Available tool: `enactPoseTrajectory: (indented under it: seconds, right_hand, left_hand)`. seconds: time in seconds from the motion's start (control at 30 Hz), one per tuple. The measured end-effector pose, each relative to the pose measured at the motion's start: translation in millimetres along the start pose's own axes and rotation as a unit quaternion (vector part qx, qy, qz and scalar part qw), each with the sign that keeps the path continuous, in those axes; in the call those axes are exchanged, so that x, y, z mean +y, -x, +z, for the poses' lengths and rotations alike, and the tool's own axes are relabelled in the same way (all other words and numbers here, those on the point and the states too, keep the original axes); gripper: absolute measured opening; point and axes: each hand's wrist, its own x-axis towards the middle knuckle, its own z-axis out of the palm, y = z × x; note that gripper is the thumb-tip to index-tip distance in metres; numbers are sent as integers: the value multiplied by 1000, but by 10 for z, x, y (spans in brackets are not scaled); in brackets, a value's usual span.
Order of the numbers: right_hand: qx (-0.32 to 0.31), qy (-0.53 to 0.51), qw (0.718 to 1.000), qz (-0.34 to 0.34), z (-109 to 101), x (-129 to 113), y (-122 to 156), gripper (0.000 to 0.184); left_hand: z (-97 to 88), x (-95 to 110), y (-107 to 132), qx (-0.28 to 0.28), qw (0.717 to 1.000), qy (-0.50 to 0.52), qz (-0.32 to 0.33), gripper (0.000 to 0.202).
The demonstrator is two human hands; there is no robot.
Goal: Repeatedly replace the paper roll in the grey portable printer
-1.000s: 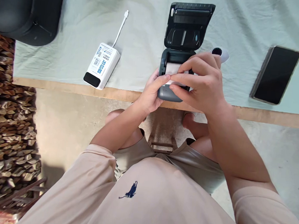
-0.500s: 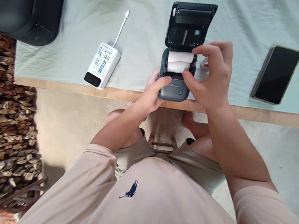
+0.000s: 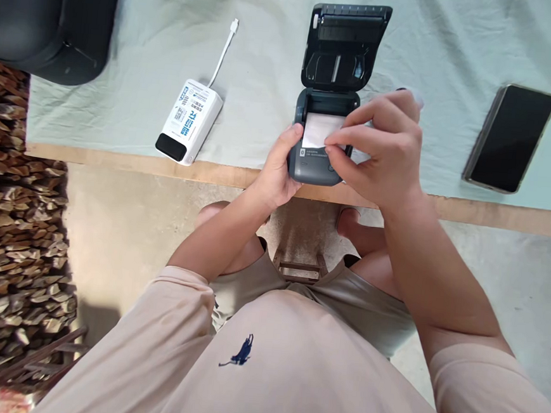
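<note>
A small dark grey label printer (image 3: pixel 313 170) is near the table's front edge, its lid (image 3: pixel 342 49) flipped up and back. My left hand (image 3: pixel 281 162) grips the printer's left side, thumb by the paper bay. White label paper (image 3: pixel 316 130) lies over the bay and reaches down onto the front of the casing. With thumb and forefinger, my right hand (image 3: pixel 380 148) pinches the paper's lower right edge. A small object, partly white and partly dark, shows behind the right hand's knuckles; most of it is hidden.
To the left, a white power bank (image 3: pixel 189 120) with a short white cable (image 3: pixel 224 53) lies on the pale green tablecloth (image 3: pixel 263 53). A black phone (image 3: pixel 510 137) is at the right. A black case (image 3: pixel 49 17) stands at the far left, above stacked firewood (image 3: pixel 15 243).
The paper has come forward over the bay's front edge. My right hand has moved from the bay's sides to a pinch on the paper. The left thumb has slid up and left.
</note>
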Motion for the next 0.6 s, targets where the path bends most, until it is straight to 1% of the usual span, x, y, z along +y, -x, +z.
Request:
enactPoseTrajectory:
  seconds: [0.07, 0.1, 0.13, 0.17, 0.23, 0.3, 0.37, 0.4, 0.47, 0.53, 0.57, 0.6]
  right_hand:
    - [-20, -10, 1000, -5, 4, 19, 50, 24]
    - [-10, -16, 1000, -14, 13, 32, 66, 25]
    - [6, -24, 999, -26, 29, 46, 78, 25]
    - [26, -33, 998, -37, 52, 64, 86, 25]
    - [72, -56, 995, -32, 125, 111, 92, 24]
    - [110, -80, 990, 25, 216, 173, 94, 25]
    - [144, -113, 978, 99, 290, 240, 88, 29]
    - [156, -135, 971, 122, 308, 274, 80, 32]
    - [176, -178, 959, 131, 292, 340, 43, 37]
    - [171, -199, 958, 113, 221, 408, -26, 42]
    - [136, -184, 967, 107, 182, 442, -72, 44]
    - [84, -155, 979, 105, 149, 475, -122, 48]
  left_hand:
    - [2, 16, 10, -6, 1000, -1, 7, 34]
    - [0, 21, 18, -7, 1000, -7, 11, 28]
    - [-4, 22, 26, -6, 1000, -15, 15, 24]
    - [-8, 22, 35, -5, 1000, -24, 17, 23]
    - [-14, 17, 47, -5, 999, -34, 18, 30]
    - [-13, 9, 51, -5, 999, -34, 20, 36]
    - [-8, 2, 48, -5, 999, -35, 24, 39]
    - [-5, 0, 47, -6, 999, -38, 24, 39]
    - [3, -2, 48, -9, 999, -45, 23, 40]
    - [8, 0, 56, -10, 998, -49, 22, 42]
    - [10, 3, 63, -12, 998, -52, 20, 45]
    - [11, 8, 71, -14, 998, -55, 16, 48]
